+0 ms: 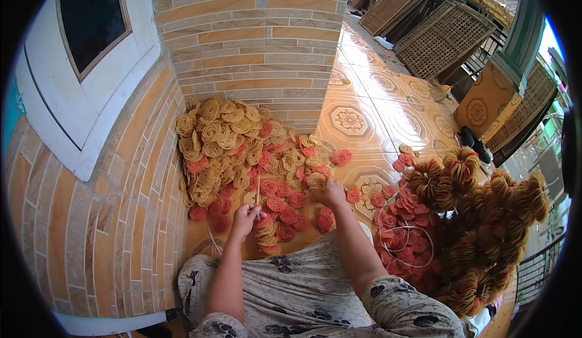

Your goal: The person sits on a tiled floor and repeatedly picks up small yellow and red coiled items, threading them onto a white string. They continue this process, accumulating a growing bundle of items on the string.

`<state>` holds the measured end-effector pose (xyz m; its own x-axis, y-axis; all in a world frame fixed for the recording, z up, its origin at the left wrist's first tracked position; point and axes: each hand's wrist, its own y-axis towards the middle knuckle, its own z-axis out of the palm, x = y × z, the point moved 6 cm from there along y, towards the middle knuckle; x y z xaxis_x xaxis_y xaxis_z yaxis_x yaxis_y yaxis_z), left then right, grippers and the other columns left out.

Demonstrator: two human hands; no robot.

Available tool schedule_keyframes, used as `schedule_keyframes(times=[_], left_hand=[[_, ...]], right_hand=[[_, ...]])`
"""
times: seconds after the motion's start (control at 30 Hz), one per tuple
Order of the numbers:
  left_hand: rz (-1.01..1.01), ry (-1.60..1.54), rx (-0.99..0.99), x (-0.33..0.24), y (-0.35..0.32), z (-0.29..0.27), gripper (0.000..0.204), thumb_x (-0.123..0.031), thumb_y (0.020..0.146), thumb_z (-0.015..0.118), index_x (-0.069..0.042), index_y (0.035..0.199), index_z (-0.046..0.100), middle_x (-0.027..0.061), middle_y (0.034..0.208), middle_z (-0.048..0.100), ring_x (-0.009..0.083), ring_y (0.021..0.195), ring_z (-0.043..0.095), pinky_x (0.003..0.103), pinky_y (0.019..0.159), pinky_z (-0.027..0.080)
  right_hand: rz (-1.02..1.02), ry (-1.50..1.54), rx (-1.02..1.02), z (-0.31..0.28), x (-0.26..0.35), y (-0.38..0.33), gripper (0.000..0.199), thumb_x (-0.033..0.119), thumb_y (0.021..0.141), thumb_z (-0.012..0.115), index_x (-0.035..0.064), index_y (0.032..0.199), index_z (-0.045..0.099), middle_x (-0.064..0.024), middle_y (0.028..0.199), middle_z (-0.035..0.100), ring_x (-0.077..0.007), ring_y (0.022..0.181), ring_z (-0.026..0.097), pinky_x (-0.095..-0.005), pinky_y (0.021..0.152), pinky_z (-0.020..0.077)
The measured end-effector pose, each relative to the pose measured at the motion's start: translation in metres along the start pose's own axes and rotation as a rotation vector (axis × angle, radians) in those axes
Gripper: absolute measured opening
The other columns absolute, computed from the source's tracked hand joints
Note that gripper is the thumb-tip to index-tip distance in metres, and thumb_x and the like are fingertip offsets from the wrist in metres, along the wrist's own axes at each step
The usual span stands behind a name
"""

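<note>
My left hand (245, 220) is closed in a pinch on a thin pale strip (258, 189) that stands up from its fingers. Just below hangs a stack of threaded crackers (267, 236), round, lacy and noodle-like, mostly yellow with red ones at its ends. My right hand (331, 194) has its fingers closed at a yellow noodle cracker (315, 181), partly covering it. Loose red crackers (287, 214) lie on the floor between the two hands. Beyond them, a big heap of yellow crackers (221, 132) mixed with red leans into the wall corner.
At my right sit bunches of strung crackers (485, 235) and a pile of red crackers (403, 217) with a white strip loop (431, 247) on it. A brick-patterned wall (254, 53) and white door (109, 65) bound the left. Woven racks (445, 38) lean farther off on the tiled floor (351, 120).
</note>
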<state>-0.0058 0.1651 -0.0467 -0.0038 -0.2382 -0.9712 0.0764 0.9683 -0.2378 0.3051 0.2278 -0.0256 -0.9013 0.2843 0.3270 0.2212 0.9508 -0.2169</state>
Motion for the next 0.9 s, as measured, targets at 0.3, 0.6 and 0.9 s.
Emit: schedule_keyframes(times=[0.3,0.6,0.9], left_hand=[[-0.113,-0.078,0.080,-0.018,-0.055,0.008,0.020,-0.010,0.090,0.064,0.004,0.105,0.066,0.0054,0.092,0.069,0.0092,0.081,0.064,0.023,0.077,0.050],[-0.088,-0.023,0.083,-0.023,-0.024,0.015,0.019,-0.014,0.090,0.064,0.002,0.100,0.068,0.0048,0.087,0.070,0.0087,0.079,0.063,0.023,0.073,0.048],[-0.099,-0.034,0.041,-0.020,-0.022,0.013,0.020,-0.015,0.090,0.065,0.002,0.100,0.067,0.0053,0.086,0.070,0.0081,0.077,0.062,0.023,0.071,0.048]], right_hand=[[-0.069,1.223,0.481,0.021,0.065,0.005,0.028,0.005,0.088,0.063,-0.0001,0.113,0.052,-0.0129,0.101,0.062,-0.0223,0.083,0.065,-0.0390,0.066,0.0576],[-0.161,1.381,0.626,0.020,0.103,-0.021,0.018,0.005,0.092,0.058,-0.0058,0.106,0.057,-0.0108,0.102,0.062,-0.0204,0.095,0.063,-0.0328,0.085,0.0563],[-0.230,1.070,0.503,0.010,0.109,-0.028,0.017,0.011,0.090,0.064,-0.0054,0.087,0.062,-0.0068,0.084,0.065,-0.0137,0.077,0.065,-0.0274,0.076,0.0575]])
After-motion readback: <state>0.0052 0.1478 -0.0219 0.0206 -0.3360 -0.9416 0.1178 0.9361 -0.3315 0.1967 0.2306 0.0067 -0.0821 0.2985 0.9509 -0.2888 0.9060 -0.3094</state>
